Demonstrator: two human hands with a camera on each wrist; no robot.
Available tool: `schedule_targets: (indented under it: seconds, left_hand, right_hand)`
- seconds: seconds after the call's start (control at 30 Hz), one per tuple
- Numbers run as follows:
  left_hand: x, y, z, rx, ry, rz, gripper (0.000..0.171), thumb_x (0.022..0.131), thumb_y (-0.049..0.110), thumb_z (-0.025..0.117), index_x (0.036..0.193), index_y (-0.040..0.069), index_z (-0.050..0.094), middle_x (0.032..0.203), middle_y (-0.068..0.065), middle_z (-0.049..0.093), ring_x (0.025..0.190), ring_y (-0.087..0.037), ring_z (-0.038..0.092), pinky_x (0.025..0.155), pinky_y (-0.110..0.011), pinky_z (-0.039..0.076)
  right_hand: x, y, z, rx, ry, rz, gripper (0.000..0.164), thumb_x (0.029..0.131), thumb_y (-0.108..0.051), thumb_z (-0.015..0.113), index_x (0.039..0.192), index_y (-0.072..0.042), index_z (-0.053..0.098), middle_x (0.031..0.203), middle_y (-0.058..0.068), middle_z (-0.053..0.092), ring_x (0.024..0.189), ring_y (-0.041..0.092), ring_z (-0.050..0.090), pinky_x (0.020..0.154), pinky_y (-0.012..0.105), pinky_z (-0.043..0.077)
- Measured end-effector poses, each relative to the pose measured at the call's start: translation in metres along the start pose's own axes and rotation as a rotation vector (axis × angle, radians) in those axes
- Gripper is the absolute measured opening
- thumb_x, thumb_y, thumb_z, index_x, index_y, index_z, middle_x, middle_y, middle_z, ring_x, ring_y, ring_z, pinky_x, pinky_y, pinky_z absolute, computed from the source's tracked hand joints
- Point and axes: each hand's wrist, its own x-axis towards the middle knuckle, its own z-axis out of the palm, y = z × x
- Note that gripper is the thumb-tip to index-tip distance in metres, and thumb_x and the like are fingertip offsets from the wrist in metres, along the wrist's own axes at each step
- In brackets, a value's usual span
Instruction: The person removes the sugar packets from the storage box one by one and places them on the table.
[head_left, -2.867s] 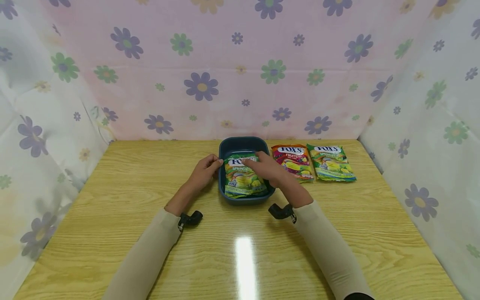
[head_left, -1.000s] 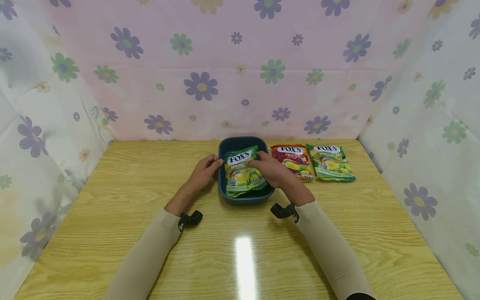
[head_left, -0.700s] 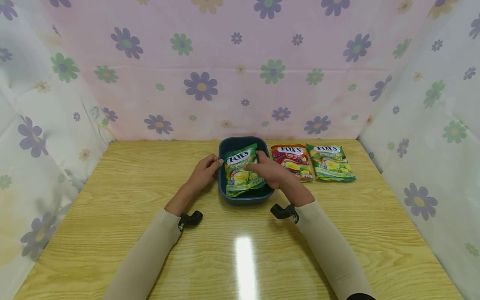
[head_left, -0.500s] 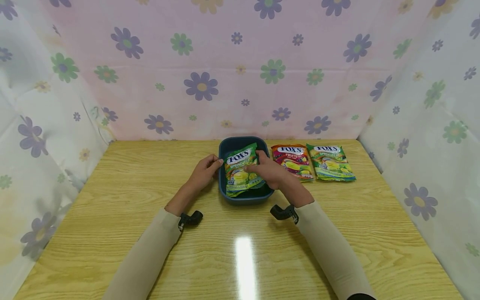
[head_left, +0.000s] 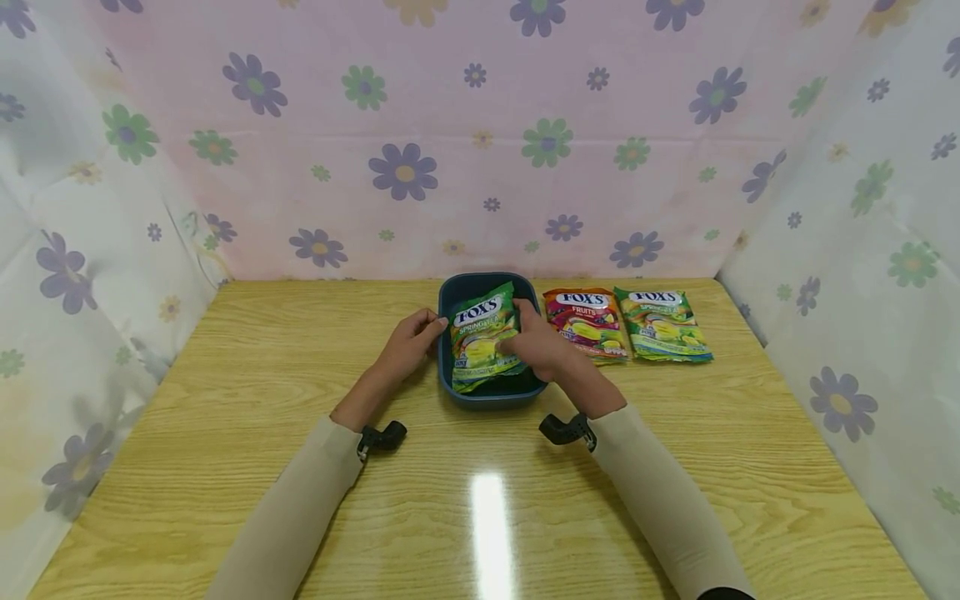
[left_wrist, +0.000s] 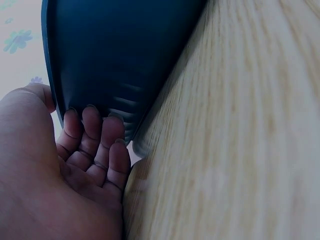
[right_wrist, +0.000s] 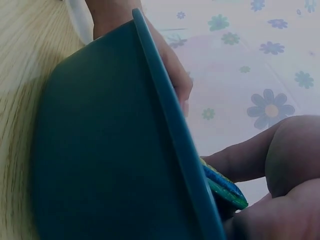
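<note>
A dark teal plastic bin point(head_left: 491, 402) stands at the back middle of the table. My left hand point(head_left: 407, 343) grips its left side, thumb at the rim and fingertips against the outer wall point(left_wrist: 120, 50). Inside lies a green FOX'S Spring Tea candy bag point(head_left: 474, 332), tilted with its top leaning right. My right hand point(head_left: 546, 343) reaches over the right rim and holds this bag, thumb on its printed front and the other fingers mostly hidden. In the right wrist view, blue and green bag edges point(right_wrist: 225, 186) show between thumb and fingers, just past the rim.
Right of the bin, a red FOX'S Fruits candy bag point(head_left: 585, 323) and another green FOX'S bag point(head_left: 663, 327) lie side by side on the wooden table point(head_left: 300, 333). A flowered cloth point(head_left: 480, 167) hangs behind and at both sides.
The green bag in the bin has turned from straight to slanted, its top moving up and right. My right thumb has slid lower on its front. The left hand stays put.
</note>
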Motion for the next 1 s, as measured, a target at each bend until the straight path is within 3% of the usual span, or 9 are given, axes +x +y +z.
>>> schedule_targets:
  seconds: [0.27,0.6,1.0]
  left_hand:
    - [0.0001,0.0008,-0.0008,0.005,-0.002,-0.01,0.026,0.113,0.017,0.053,0.107,-0.008,0.059,0.084,-0.002,0.057,0.093,-0.052,0.054,0.082,-0.049,0.05]
    - [-0.0008,0.003,-0.0009,0.006,-0.002,-0.015,0.024,0.113,0.017,0.052,0.105,-0.004,0.059,0.085,-0.003,0.059,0.091,-0.048,0.058,0.083,-0.049,0.053]
    - [-0.0006,0.0041,-0.0008,0.011,0.002,-0.027,0.023,0.113,0.017,0.053,0.105,-0.003,0.06,0.089,-0.004,0.061,0.096,-0.05,0.058,0.087,-0.053,0.052]
  right_hand:
    - [-0.0008,-0.0028,0.0002,0.021,0.042,-0.013,0.089,0.101,0.012,0.056,0.168,-0.011,0.003,0.16,0.025,0.029,0.13,0.039,0.05,0.115,0.054,0.044]
    - [-0.0025,-0.0024,-0.0025,0.064,0.073,-0.026,0.091,0.103,0.01,0.056,0.17,-0.013,-0.001,0.164,0.024,0.023,0.139,0.043,0.045,0.117,0.056,0.041]
    - [-0.0078,-0.0016,-0.0038,0.116,0.111,-0.081,0.087,0.101,0.005,0.06,0.169,-0.012,0.008,0.156,0.022,0.038,0.13,0.039,0.054,0.112,0.055,0.048]
